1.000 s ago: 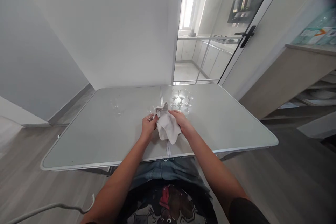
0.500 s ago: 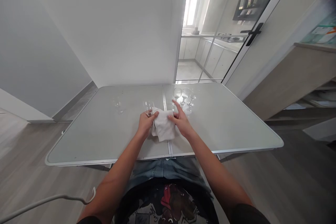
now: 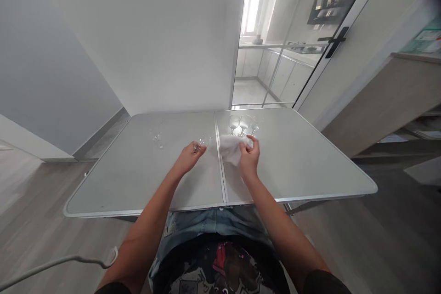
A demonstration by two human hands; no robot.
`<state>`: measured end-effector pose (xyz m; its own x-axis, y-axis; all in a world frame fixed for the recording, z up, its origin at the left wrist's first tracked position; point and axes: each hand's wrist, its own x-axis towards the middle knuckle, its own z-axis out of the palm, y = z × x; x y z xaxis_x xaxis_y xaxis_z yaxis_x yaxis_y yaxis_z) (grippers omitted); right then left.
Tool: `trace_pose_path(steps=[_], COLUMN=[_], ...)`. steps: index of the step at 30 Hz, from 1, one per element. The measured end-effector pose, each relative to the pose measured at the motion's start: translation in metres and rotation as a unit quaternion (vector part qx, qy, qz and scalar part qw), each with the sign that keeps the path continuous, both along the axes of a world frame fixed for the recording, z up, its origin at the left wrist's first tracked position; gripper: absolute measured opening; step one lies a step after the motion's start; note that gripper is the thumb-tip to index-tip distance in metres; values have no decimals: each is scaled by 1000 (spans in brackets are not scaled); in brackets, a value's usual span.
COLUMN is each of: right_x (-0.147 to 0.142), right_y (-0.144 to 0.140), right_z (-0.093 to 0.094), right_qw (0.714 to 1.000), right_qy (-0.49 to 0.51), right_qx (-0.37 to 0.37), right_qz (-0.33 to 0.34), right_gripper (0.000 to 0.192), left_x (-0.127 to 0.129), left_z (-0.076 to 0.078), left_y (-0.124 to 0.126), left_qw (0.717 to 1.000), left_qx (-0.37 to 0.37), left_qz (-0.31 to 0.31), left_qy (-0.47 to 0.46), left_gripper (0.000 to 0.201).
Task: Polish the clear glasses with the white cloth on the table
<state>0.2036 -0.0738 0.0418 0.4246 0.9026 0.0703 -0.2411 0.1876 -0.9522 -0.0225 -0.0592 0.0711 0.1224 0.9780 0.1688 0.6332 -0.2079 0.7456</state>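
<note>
A: what's going on in the head view?

B: left hand (image 3: 188, 158) is pinching a small clear stemmed glass (image 3: 200, 144), tipped over sideways just above the middle of the grey folding table (image 3: 296, 165). right hand (image 3: 248, 158) is closed around a crumpled white cloth (image 3: 230, 151), just right of the centre seam

A: other stuff?

B: three clear stemmed glasses (image 3: 243, 125) upright near the far edge, one more small clear glass (image 3: 157, 138) off to the left
</note>
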Motion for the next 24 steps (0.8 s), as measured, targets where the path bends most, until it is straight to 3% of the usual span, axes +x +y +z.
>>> trace_pose_path(steps=[2,6,11,14,18,22,24], right_x=[1,-6,-9,-3,1,7,15], right_y=[-2,-7,-4,-1,1,4,8], right_z=[1,-1,-8,-4,5,2,-3], right_qw=[989,925,894,869,854,839,789], right_qy=[-133,-294,-250,-182,-138,-269,-398], right_qx=[65,156,116,99,106,153,200], right_qz=[-5,182,353,449,490,448,423], right_gripper=[45,51,98,108,107,99,94], left_x=[1,9,13,12,5,-2,-3], left_z=[-2,-6,-7,-4,-3,-1,3], left_y=[-1,-2,-3,-1,0,-2,-3], left_qw=[989,943,899,891,910,952,970], left_qx=[18,39,102,120,172,121,51], left_qz=[2,-51,-88,-123,-106,-87,-127], left_qy=[149,326,417,420,361,268,202], left_gripper=[58,64,67,64,69,66,63])
